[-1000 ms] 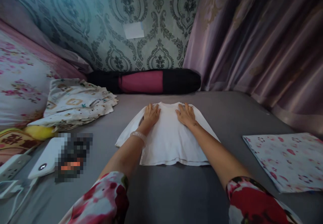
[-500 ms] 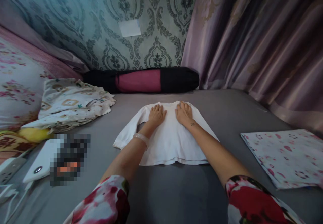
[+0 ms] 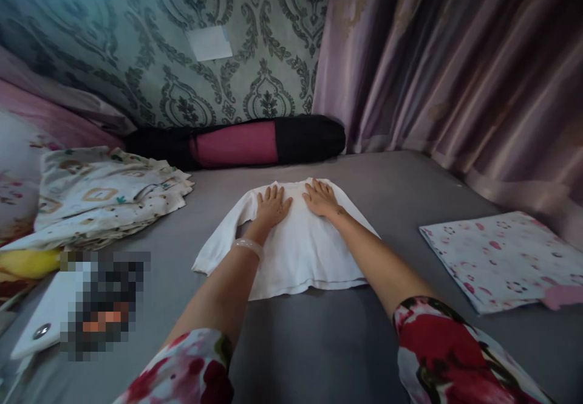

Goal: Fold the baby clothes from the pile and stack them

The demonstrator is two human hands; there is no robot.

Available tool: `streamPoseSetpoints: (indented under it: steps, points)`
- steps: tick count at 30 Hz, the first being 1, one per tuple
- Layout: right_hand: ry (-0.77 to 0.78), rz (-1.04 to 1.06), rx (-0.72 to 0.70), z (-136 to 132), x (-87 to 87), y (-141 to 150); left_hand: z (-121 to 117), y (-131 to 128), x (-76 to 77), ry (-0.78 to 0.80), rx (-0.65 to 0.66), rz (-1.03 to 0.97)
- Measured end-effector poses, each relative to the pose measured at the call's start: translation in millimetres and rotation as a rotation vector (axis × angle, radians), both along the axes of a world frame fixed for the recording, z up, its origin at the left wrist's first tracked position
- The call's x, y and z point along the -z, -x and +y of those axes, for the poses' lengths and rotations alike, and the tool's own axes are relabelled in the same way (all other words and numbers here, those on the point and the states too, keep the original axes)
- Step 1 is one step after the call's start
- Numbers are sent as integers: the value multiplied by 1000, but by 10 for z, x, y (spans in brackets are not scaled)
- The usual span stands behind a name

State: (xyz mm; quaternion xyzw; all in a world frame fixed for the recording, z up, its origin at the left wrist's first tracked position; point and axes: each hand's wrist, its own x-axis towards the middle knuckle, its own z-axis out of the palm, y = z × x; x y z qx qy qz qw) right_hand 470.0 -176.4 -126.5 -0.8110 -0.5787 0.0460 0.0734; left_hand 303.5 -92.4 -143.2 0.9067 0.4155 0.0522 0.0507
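A small white long-sleeved shirt (image 3: 296,252) lies flat on the grey bed sheet (image 3: 319,343), collar towards the wall. My left hand (image 3: 272,205) rests palm down on its upper left chest, fingers spread and open. My right hand (image 3: 320,198) lies flat on the upper right chest beside it, fingers also stretched out. A pale bangle (image 3: 248,245) circles my left wrist. The shirt's left sleeve (image 3: 214,246) stretches out to the side; the right sleeve is hidden under my right arm.
A black and magenta bolster (image 3: 237,143) lies along the patterned wall. A pile of patterned cloth (image 3: 100,194) sits at the left, with a white device (image 3: 40,313) and a yellow thing (image 3: 27,263) nearer me. A folded floral cloth (image 3: 501,258) lies at right by the curtain (image 3: 455,76).
Both hands have slid inward towards the collar, closer together on the shirt's chest. The view has shifted to the right, so everything sits further left in the picture.
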Motion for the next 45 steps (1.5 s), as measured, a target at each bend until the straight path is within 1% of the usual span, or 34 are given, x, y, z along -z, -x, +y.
streamPoseSetpoints:
  steps: [2,3,5,8,10,12,14,17,19,21,24,28,30,32,35,38,40,42,45]
  points:
    - [13,114,-25,-8,-74,-49,8,-3,0,-4,2,13]
    - [-11,189,-40,-18,-116,-91,10,-5,1,-5,1,22]
    - [-118,355,-50,-60,-200,-211,10,-11,1,-4,-3,38]
    - [-298,552,49,-211,-295,-459,4,-20,-8,7,-5,63]
    - [-348,581,132,-386,-327,-639,-2,-22,-27,23,-8,79]
    - [-344,532,175,-620,-338,-799,-8,-17,-62,44,-10,91]
    - [-261,509,216,-890,-337,-916,-23,-12,-116,76,-7,105]
    - [-63,531,288,-1291,-320,-987,-85,-44,-212,104,-11,121]
    - [73,543,325,-1505,-301,-978,-161,-121,-264,67,-11,88]
    - [180,495,345,-1653,-288,-946,-258,-250,-292,15,29,9]
    - [286,394,315,-1761,-306,-893,-396,-506,-288,-1,185,-133]
    - [419,334,238,-1808,-391,-839,-496,-814,-233,40,438,-290]
    - [436,328,192,-1827,-422,-822,-515,-907,-187,70,501,-366]
    - [413,314,158,-1845,-430,-811,-525,-959,-127,113,504,-441]
    - [372,325,129,-1860,-399,-810,-526,-992,-23,203,417,-549]
    - [331,423,118,-1860,-360,-844,-510,-1009,62,268,321,-637]
    - [266,531,152,-1855,-362,-894,-492,-1021,95,250,307,-661]
    - [137,650,225,-1845,-400,-969,-478,-1033,108,204,319,-641]
    - [-153,822,423,-1817,-500,-1133,-484,-1043,101,154,333,-542]
